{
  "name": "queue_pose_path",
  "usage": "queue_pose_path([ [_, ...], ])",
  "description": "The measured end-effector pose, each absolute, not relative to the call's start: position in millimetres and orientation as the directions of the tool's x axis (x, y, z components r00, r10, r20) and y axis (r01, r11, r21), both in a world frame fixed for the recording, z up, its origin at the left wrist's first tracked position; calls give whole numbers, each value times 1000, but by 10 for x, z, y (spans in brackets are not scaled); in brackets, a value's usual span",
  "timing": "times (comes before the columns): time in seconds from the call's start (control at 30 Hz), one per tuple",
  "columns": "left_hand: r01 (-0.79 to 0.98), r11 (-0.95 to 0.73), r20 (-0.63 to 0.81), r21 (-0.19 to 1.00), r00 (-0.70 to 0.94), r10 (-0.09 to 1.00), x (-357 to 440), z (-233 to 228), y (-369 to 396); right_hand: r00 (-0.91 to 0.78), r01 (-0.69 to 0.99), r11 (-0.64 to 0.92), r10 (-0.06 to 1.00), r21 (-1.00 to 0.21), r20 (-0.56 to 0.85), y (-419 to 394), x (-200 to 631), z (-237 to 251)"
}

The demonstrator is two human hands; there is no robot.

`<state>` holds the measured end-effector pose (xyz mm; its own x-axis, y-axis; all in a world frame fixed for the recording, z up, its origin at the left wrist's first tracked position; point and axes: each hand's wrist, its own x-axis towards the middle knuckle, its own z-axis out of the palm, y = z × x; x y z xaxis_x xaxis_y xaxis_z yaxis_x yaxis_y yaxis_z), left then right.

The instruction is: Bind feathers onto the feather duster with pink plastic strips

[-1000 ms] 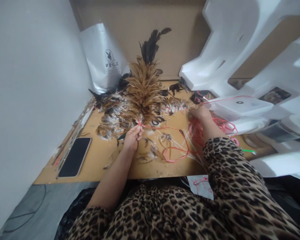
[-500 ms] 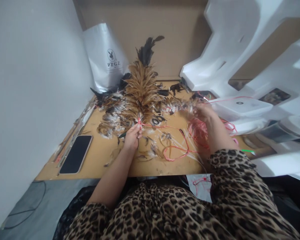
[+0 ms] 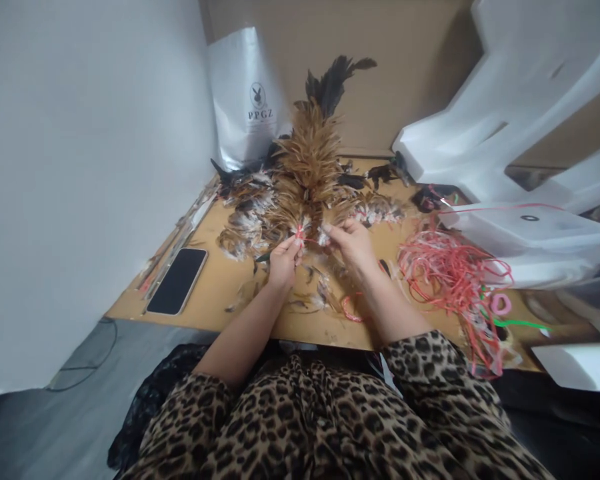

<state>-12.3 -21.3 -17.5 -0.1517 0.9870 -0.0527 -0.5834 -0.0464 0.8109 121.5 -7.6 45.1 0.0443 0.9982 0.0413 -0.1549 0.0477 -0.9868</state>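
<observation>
My left hand pinches the white quill ends of a tall brown feather bundle, where red string is wound round them. Black feathers stick out at the bundle's far tip. Just to the right, my right hand is closed on a small tuft of brown-and-white feathers. A thin stretch of red string runs between the hands. Loose feathers lie on the table below them, and a loop of red cord rests near the right forearm.
A heap of red and clear strands lies at the right, before a lidded plastic box and white foam pieces. A phone is at the left. Behind stand a silver bag and more feather piles.
My right hand has come left from the feather row with a feather tuft, to beside the bundle. My left hand still pinches the bundle's base. The view has shifted rightward.
</observation>
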Motion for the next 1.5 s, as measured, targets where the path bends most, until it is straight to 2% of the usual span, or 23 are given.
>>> queue_pose_path([
  [0.33,-469,-89,-8,878,-200,980,-90,-201,-236,125,150,215,964,-965,234,-1,875,180],
  [0.53,-427,-122,34,896,-208,977,-68,-135,-282,173,242,199,954,-950,244,39,874,129],
  [0.63,-400,-134,38,907,-238,970,-52,-107,-298,163,229,185,961,-956,225,32,869,143],
  [0.8,-361,-186,97,914,-251,963,-47,-119,-283,117,125,89,988,-988,104,-4,846,204],
  [1.0,-314,-237,148,919,-283,948,-53,-151,-276,72,79,75,994,-994,80,16,864,200],
  [1.17,-366,-158,69,917,-244,967,-87,-244,-243,102,185,153,980,-971,174,29,866,208],
  [1.3,-445,-80,-4,892,-185,983,-120,-231,-230,56,114,187,979,-976,194,14,883,177],
  [1.4,-547,-29,-72,837,-163,984,-140,-165,-234,91,55,174,980,-983,179,9,954,124],
  [1.5,-594,-10,-94,804,-143,985,-155,-117,-237,126,93,187,972,-978,198,11,1045,77],
])
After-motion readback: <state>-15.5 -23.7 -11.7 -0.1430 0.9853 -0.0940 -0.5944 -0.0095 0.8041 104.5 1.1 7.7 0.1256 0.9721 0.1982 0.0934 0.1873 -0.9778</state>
